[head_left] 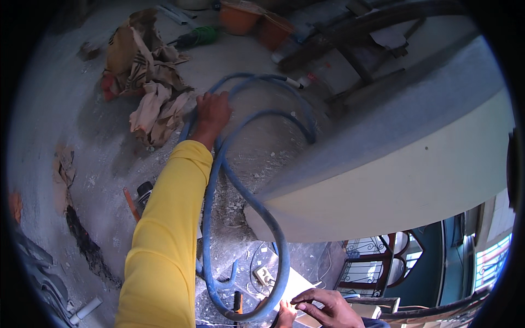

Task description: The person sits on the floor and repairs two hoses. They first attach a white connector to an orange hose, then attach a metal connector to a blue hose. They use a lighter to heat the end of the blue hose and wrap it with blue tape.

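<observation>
One long blue hose bends around in big loops, right in the middle of the mess. The left hand, at the end of a yellow sleeve, is far out at the top loop. Its fingers are curled tight and look clenched around the hose, though their tips are hidden from me.

The right hand is low down, near the bottom loop, with its finger and thumb bent close together. I cannot tell if they are pinching something small or nothing at all.

How far has the work got? I think it is about partway. The hose is bent into round loops, so that much is done. But the loops cross each other and spread out wide, and they do not sit in a neat pile. The pale end pokes out loose at the top, and no hand is on it. So some work with the hose seems to be left, but I can't say how much.

Crumpled brown paper lies on the dusty floor, just to the left of the top loop. A green tool is behind it, near an orange tub. On the other side, a big pale block stands beside the hose.
</observation>
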A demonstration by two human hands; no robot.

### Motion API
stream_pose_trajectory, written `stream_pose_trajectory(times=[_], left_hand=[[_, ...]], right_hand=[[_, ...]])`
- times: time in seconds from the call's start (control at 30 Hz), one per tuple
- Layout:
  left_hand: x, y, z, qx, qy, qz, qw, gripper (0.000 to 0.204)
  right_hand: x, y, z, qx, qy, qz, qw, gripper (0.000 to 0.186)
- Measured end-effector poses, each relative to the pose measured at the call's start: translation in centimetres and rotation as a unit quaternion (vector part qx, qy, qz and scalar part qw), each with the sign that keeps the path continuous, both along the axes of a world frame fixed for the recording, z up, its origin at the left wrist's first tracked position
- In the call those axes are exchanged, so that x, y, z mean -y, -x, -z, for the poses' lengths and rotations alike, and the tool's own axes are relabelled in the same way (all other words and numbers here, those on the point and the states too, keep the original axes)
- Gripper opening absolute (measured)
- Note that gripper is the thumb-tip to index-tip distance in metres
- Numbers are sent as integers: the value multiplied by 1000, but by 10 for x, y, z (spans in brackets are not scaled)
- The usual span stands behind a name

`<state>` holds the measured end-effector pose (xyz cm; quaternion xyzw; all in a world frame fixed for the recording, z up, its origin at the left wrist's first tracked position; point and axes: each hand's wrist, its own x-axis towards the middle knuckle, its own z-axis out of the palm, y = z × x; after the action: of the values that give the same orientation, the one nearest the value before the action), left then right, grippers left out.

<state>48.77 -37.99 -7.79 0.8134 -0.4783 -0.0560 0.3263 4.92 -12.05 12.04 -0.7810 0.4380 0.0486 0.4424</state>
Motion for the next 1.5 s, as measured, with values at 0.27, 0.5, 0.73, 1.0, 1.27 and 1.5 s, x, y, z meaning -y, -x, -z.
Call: stream_pose_trajectory(times=[0.27,0.5,0.73,1.0,1.27,1.5], left_hand=[[7,-17,-2,-269,213,-55,938,38],[-124,7,-95,-270,347,-3,898,35],[-286,101,-133,-289,308,46,905,36],[-454,182,-110,-544,172,225,790,73],[-472,143,-198,-544,147,-39,825,90],[-495,164,-246,-471,247,-80,843,65]], right_hand=[[39,15,4,160,83,53,982,10],[71,-100,-33,401,35,26,915,24],[107,-229,-42,543,-163,130,814,60],[-19,-192,-25,572,-303,-56,760,31],[-156,-124,52,489,-187,-273,807,37],[-211,-111,121,428,-180,-338,818,45]])
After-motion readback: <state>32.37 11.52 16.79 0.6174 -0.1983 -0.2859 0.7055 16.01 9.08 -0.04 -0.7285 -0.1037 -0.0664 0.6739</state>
